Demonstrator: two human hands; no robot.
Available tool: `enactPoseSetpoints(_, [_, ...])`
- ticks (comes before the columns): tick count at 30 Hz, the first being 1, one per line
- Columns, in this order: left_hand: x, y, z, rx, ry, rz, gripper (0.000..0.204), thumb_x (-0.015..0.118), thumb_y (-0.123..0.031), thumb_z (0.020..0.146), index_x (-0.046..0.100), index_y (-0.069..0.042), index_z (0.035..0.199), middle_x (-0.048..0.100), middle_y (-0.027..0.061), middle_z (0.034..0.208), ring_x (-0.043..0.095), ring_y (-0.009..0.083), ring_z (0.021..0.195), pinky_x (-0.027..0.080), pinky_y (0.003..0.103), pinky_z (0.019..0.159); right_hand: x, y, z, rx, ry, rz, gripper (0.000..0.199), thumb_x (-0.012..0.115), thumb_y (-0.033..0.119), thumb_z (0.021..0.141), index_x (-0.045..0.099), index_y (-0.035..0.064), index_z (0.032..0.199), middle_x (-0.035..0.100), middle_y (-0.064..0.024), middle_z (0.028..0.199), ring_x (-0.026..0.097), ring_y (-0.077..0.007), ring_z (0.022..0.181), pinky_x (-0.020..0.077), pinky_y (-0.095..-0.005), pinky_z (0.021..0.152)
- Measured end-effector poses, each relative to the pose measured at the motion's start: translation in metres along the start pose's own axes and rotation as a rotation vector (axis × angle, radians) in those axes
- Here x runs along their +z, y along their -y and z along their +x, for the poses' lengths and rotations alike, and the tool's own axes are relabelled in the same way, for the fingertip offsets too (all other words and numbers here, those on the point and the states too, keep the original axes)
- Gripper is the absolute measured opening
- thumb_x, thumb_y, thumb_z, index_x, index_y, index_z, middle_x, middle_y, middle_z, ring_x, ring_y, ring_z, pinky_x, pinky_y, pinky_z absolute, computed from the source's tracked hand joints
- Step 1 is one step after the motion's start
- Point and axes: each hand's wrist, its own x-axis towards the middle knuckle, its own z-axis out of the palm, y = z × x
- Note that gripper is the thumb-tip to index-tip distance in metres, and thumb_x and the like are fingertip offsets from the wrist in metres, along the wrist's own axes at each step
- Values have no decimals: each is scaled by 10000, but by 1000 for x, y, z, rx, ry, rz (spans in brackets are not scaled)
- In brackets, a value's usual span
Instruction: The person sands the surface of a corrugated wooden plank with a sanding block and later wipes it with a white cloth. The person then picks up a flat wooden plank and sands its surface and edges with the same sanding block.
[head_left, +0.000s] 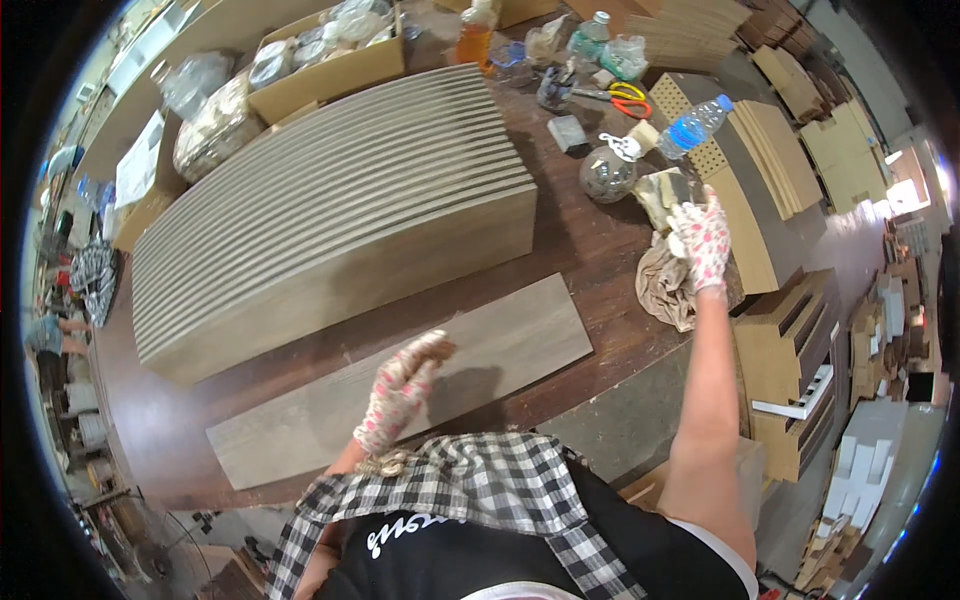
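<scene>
A flat grey wood-grain board (520, 325) lies on the dark brown table in front of me. Over its middle is my left hand (400, 390), in a white glove with pink spots. Its fingers are loosely bent and a little blurred at the tips; I see nothing held in them. My right arm is stretched out to the right. The matching gloved right hand (703, 240) is above a crumpled beige cloth (668, 290), fingers apart, next to a small wrapped block (668, 192). Whether its fingertips touch either one I cannot make out.
Behind the board stands a long stack of grey boards (340, 220). An open carton (330, 70) holds plastic-wrapped items. Right of the stack are scissors (628, 98), a clear round jar (607, 174) and a water bottle (695, 127). Cardboard pieces (770, 160) line the right side.
</scene>
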Motion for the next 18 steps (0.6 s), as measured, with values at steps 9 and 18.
enactPoseSetpoints(9, [-77,44,-87,115,-620,96,361,472,52,905,543,-15,1253,582,95,1230,524,178,1183,398,299,1000,19,-58,20,-53,-28,512,537,573,267,903,441,10,1357,576,-146,1172,565,-184,1037,450,-300,895])
enactPoseSetpoints(18, [-238,115,-238,-154,-1450,914,447,557,-55,880,475,-32,1319,485,176,1326,463,300,1240,362,379,1052,103,-58,-100,-65,287,805,443,549,159,932,447,21,1340,624,-112,1017,611,-165,769,518,-275,643])
